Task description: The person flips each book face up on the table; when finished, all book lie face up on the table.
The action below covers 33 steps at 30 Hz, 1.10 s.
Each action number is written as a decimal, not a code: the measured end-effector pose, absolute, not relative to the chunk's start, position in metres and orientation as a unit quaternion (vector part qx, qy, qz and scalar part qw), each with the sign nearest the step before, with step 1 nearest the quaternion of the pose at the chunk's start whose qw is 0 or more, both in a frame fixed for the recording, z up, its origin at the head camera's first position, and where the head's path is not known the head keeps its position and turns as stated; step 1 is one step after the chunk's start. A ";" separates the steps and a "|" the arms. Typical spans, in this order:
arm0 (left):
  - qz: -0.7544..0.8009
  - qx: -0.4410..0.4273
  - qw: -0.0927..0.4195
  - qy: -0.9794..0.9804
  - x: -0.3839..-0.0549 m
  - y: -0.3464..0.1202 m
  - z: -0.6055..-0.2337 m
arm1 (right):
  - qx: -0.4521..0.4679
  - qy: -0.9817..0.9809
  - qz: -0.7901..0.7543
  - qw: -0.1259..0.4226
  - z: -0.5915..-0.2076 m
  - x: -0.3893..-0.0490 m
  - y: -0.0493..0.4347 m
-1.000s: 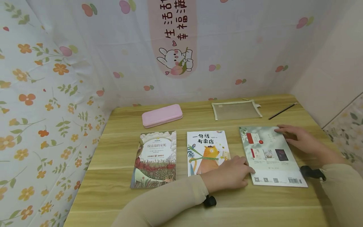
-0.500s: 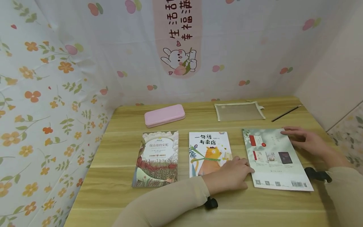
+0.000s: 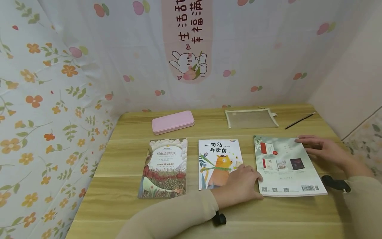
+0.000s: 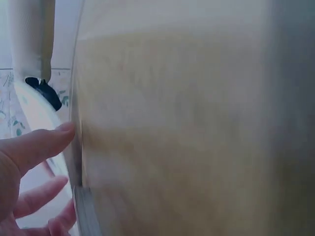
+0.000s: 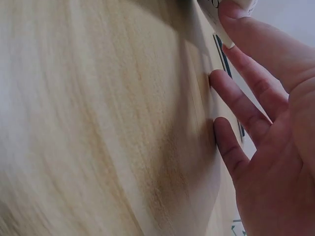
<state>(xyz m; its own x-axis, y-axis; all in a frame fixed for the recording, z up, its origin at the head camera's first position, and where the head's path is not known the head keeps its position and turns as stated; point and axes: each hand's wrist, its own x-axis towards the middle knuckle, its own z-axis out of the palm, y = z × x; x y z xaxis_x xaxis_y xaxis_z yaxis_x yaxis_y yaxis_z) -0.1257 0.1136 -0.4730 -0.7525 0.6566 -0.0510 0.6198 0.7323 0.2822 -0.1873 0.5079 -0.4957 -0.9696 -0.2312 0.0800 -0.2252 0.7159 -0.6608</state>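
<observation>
A pale green book (image 3: 286, 172) with red and dark pictures and a barcode lies at the right of the table, its near edge slightly raised over a shadow. My left hand (image 3: 240, 184) is at its left edge near the lower corner, fingers loosely bent and thumb apart from them. On the far right edge my right hand (image 3: 323, 151) pinches the book; in the right wrist view the thumb (image 5: 241, 17) is against a white printed corner and the other fingers spread beside the tabletop. Partly behind the left hand lies a book with an orange cat (image 3: 219, 166).
An illustrated book (image 3: 164, 166) lies at the left. Behind the row are a pink pencil case (image 3: 173, 121), a mesh zip pouch (image 3: 252, 119) and a dark pencil (image 3: 299, 120). Patterned cloth (image 3: 134, 66) hangs at the back of the wooden table (image 3: 119, 212).
The green book's near edge has risen a little and shifted slightly left. My left hand has moved slightly left with it; the right hand stays at the far right edge.
</observation>
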 end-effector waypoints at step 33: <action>0.168 0.339 -0.053 0.924 -0.126 0.079 -0.451 | -0.067 0.892 -0.446 -0.035 -0.475 -0.182 0.498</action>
<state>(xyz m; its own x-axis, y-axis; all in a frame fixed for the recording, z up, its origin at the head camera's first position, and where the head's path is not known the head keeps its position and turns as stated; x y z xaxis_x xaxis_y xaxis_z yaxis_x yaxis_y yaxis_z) -0.1263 0.0788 -0.4510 -0.7649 0.6087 0.2109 0.6439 0.7142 0.2743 -0.1824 0.4982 -0.4748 -0.9887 -0.0880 0.1211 -0.1496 0.5936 -0.7907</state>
